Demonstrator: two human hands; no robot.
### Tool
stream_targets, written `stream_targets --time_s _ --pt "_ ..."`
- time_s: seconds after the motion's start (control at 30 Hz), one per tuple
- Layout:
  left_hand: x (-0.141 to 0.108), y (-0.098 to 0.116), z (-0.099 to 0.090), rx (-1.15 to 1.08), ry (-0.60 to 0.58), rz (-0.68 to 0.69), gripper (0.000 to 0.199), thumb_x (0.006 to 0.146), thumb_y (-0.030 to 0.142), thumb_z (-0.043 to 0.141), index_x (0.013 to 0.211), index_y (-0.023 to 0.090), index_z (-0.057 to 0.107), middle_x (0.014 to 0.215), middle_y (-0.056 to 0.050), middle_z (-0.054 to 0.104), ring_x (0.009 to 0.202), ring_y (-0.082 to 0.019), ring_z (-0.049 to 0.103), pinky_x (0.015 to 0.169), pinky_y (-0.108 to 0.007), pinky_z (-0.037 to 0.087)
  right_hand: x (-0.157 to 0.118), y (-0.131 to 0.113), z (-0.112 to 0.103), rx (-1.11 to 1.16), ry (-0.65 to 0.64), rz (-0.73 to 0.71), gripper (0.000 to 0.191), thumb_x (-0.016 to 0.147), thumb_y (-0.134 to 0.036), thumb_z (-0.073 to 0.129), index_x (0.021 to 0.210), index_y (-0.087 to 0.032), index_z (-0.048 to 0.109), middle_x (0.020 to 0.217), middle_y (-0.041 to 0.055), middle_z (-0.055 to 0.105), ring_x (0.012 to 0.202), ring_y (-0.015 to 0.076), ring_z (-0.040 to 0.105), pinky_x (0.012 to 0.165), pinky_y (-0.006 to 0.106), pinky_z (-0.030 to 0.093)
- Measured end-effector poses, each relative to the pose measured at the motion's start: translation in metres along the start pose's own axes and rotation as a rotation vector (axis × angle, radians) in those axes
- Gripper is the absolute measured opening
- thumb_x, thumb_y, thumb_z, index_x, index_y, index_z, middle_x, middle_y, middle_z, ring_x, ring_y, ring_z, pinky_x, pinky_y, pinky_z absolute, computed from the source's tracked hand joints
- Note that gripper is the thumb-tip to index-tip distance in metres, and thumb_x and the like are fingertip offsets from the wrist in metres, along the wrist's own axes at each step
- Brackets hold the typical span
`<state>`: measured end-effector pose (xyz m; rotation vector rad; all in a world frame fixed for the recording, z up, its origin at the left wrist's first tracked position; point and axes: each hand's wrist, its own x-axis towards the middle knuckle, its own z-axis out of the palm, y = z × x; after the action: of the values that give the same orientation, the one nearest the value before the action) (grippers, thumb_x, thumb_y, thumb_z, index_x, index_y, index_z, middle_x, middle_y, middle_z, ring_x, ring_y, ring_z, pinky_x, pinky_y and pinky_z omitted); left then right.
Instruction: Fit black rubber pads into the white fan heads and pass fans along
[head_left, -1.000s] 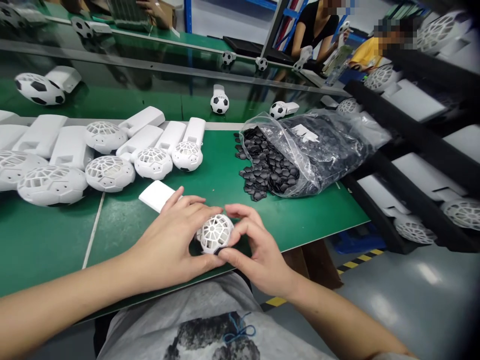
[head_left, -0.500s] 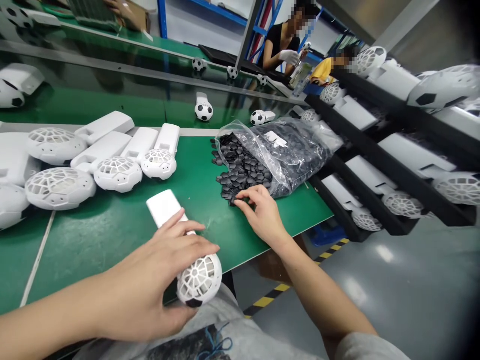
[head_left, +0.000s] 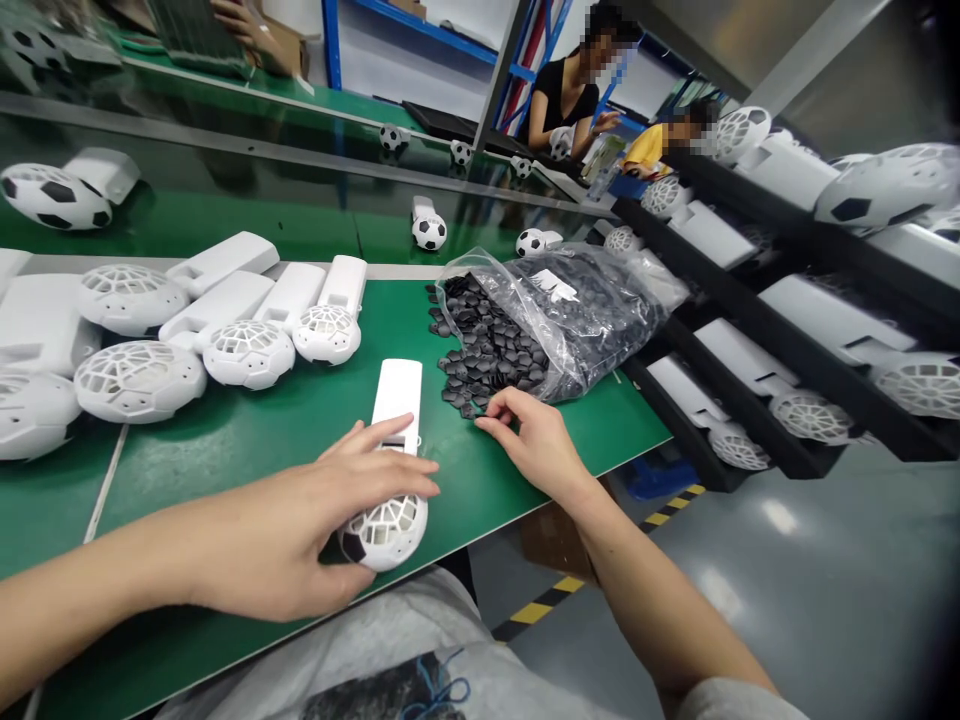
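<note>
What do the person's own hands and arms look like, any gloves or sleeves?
No gloves: left hand and right hand are bare, fingers uncovered. No rings, watch or bracelet visible. Right arm has a plain light grey sleeve ending around the elbow; left forearm is bare as far as it shows, its sleeve out of view.

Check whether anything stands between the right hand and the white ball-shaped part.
Partly: fingers of the left hand cross the ball-shaped part, their tips jutting past its edge toward the right hand, at the black pieces. Nothing else visible stands between.
</note>
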<state>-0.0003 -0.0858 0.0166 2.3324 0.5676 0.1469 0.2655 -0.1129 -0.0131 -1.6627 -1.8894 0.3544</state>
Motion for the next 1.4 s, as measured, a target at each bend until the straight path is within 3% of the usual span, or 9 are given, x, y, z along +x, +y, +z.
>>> stream_targets --time_s 0.13,0.27,0.4,0.67,0.8,1.03,1.3,1.4 --pt "0.009 -0.008 -0.007 -0.019 0.064 -0.027 0.059 0.067 0.010 0.051 0.123 0.030 0.044 0.141 -0.002 0.039 0.137 -0.029 0.014 0.104 -0.048 0.033 -0.006 -0.019 -0.003 0.138 0.035 -0.057 0.009 0.084 -0.019 0.056 0.090 -0.020 0.062 0.082 0.0020 0.061 0.073 0.0140 0.057 0.068 0.026 0.046" --pt "0.016 -0.013 -0.013 -0.021 0.082 -0.114 0.059 0.071 0.014 0.051 0.127 0.026 0.038 0.148 -0.007 0.023 0.138 -0.030 0.011 0.102 -0.047 0.035 -0.012 -0.048 0.000 0.319 -0.075 -0.097 0.010 0.084 -0.016 0.058 0.086 -0.022 0.065 0.084 -0.0008 0.067 0.078 0.0134 0.061 0.072 0.026 0.048" --pt "0.017 -0.015 -0.013 -0.032 0.093 -0.095 0.056 0.072 0.018 0.055 0.125 0.023 0.038 0.144 -0.009 0.031 0.139 -0.024 0.009 0.108 -0.045 0.026 -0.012 -0.064 0.011 0.433 -0.151 -0.167 0.008 0.081 -0.016 0.062 0.081 -0.023 0.066 0.082 -0.0019 0.068 0.080 0.0128 0.062 0.074 0.026 0.049" --pt "0.019 -0.016 -0.012 -0.097 0.111 -0.083 0.049 0.074 0.041 0.063 0.115 0.022 0.045 0.133 -0.007 0.044 0.138 -0.024 0.013 0.109 -0.042 0.026 0.000 -0.071 0.013 0.227 -0.210 -0.358 0.013 0.085 -0.012 0.054 0.087 -0.020 0.064 0.084 0.0005 0.068 0.083 0.0147 0.061 0.074 0.030 0.045" --pt "0.020 -0.018 -0.010 -0.116 0.148 -0.059 0.042 0.076 0.040 0.060 0.112 0.023 0.047 0.131 -0.005 0.046 0.138 -0.024 0.014 0.109 -0.042 0.026 0.004 -0.075 0.015 0.216 -0.191 -0.425 0.010 0.085 -0.012 0.055 0.085 -0.019 0.063 0.080 0.0005 0.068 0.081 0.0150 0.060 0.075 0.030 0.043" --pt "0.018 -0.021 -0.001 -0.152 0.224 -0.014 0.032 0.081 0.035 0.054 0.110 0.023 0.047 0.125 -0.004 0.049 0.137 -0.024 0.017 0.108 -0.042 0.028 -0.004 -0.072 0.031 0.464 -0.045 -0.217 0.007 0.079 -0.014 0.064 0.080 -0.021 0.062 0.077 -0.0017 0.063 0.076 0.0130 0.057 0.072 0.027 0.045" --pt "0.018 -0.019 0.004 -0.197 0.304 -0.023 0.032 0.078 0.031 0.057 0.108 0.025 0.048 0.121 -0.003 0.052 0.135 -0.026 0.020 0.107 -0.045 0.029 -0.001 -0.066 0.045 0.695 -0.096 -0.017 0.013 0.076 -0.020 0.067 0.073 -0.020 0.055 0.076 -0.0027 0.048 0.069 0.0103 0.049 0.062 0.023 0.043" --pt "0.017 -0.020 0.006 -0.203 0.316 -0.023 0.032 0.081 0.033 0.055 0.110 0.025 0.046 0.122 -0.004 0.051 0.135 -0.026 0.020 0.107 -0.046 0.029 0.000 -0.065 0.047 0.717 -0.128 -0.007 0.015 0.076 -0.021 0.066 0.072 -0.020 0.052 0.076 -0.0033 0.045 0.065 0.0092 0.045 0.059 0.022 0.040"
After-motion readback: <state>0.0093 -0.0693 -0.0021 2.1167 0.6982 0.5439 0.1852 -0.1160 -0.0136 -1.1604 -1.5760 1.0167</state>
